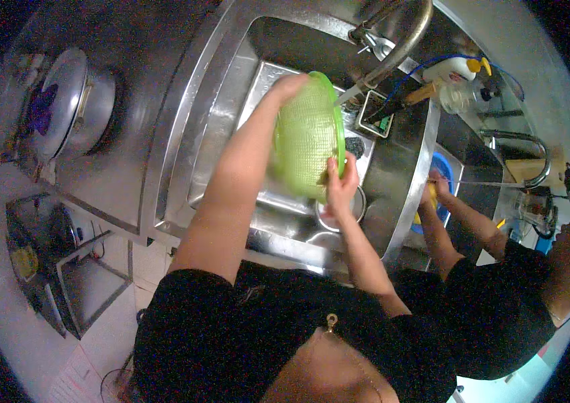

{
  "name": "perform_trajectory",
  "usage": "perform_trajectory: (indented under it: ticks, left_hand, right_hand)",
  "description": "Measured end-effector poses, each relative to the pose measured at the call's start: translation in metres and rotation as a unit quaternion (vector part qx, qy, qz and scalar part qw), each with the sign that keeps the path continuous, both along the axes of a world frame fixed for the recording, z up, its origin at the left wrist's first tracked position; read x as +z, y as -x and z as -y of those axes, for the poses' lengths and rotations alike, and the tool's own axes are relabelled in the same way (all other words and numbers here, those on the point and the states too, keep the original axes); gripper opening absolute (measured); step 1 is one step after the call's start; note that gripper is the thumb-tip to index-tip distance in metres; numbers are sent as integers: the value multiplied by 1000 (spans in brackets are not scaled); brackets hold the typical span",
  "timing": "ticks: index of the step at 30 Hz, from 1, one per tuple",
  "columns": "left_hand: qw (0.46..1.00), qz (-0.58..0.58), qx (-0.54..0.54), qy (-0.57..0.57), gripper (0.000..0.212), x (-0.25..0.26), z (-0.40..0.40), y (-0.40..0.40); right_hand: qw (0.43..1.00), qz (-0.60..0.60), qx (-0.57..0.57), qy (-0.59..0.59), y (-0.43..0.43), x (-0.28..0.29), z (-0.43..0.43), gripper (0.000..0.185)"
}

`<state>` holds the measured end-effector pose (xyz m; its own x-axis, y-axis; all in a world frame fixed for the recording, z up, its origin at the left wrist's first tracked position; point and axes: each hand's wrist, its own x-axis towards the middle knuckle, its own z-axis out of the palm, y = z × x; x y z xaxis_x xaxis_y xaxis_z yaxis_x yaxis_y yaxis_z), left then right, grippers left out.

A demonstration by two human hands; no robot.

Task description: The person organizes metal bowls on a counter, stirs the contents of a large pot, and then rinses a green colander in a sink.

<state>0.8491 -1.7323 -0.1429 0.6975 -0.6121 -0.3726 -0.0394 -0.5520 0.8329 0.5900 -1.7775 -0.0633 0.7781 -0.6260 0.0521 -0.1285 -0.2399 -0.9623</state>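
A green plastic mesh colander (307, 136) is tipped on its side above a stainless steel sink (214, 146), its bright rim facing right. My left hand (290, 88) grips the colander's upper edge, its fingers partly hidden behind the mesh. Lower down, my right hand (341, 184) holds the rim, with the thumb on the outside of the mesh. Water from the curved metal faucet (395, 58) runs toward the colander's open side. Behind the rim, a dark scouring pad (354, 147) lies on the metal tray in the sink. A round metal-rimmed item (360, 204) sits below my right hand.
A white rectangular container (375, 115) stands in the sink's right part. On the right, a co-worker's hands (436, 189) work at a blue basin (443, 166) under another faucet. A white bottle (448, 70) and a glass jar (453, 97) stand behind. A lidded metal pot (98, 108) is at left.
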Motion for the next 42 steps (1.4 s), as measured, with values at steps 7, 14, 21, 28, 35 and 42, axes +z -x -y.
perform_trajectory:
  ticks: [7,14,21,28,35,42]
  left_hand:
    - [951,-37,307,-24,42,-64,-86,36]
    - [899,-358,235,94,37,-57,-139,131]
    - [944,158,186,223,70,11,-100,180]
    - [972,75,221,-39,82,84,-95,158]
    - [960,120,252,14,60,93,-162,165]
    - [901,27,398,171,26,87,-187,192]
  right_hand:
    - [983,10,-95,-160,-80,18,37,18]
    - [941,89,-184,-269,-109,38,78,18]
    - [894,122,-141,-407,-104,50,96,22]
    - [931,-64,92,-348,-124,70,9,29]
    - [949,-70,284,115,-147,41,51,37]
    - [929,-147,228,253,-155,38,57,35]
